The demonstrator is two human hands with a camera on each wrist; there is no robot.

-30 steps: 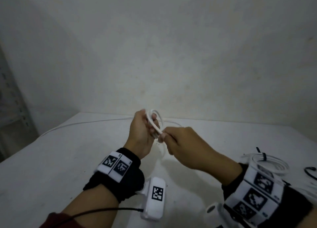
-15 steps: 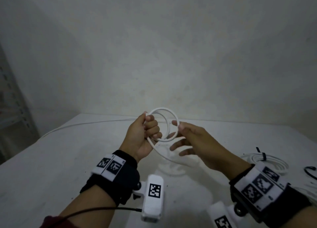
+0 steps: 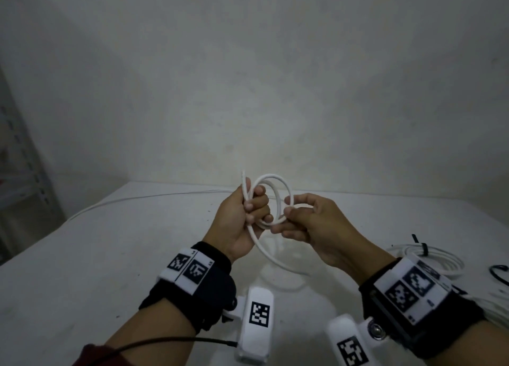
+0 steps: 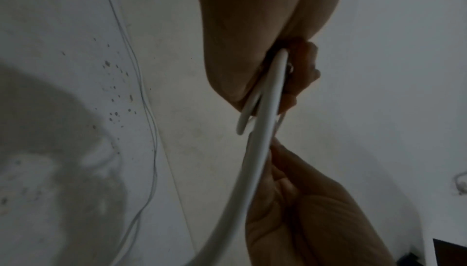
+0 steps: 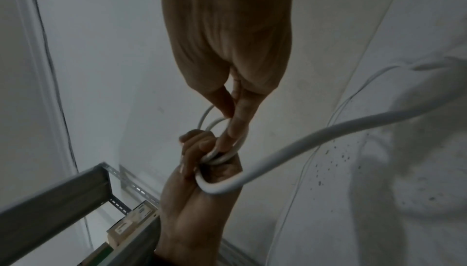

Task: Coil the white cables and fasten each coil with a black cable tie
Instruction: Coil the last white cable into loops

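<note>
A white cable (image 3: 271,182) is held above the table in small loops between both hands. My left hand (image 3: 249,208) grips the loops in its curled fingers, with the cable's free end sticking up past the thumb. My right hand (image 3: 292,214) pinches the right side of the loops. The slack cable (image 3: 264,251) hangs from the left hand down toward the table. In the left wrist view the cable (image 4: 265,110) runs through my left hand's grip. In the right wrist view my right fingers (image 5: 235,128) press the loops (image 5: 227,156) against the left hand.
A finished white coil (image 3: 429,261) bound with a black tie (image 3: 421,246) lies at the right of the white table (image 3: 110,255). A loose black tie (image 3: 500,273) lies at the right edge. A thin cable run (image 3: 137,199) crosses the table's back left. A metal shelf (image 3: 19,173) stands at left.
My right hand let go of the cable, swept out as a bigger loop formed, then came back and now pinches the loops beside the left hand. The coil has gained a turn.
</note>
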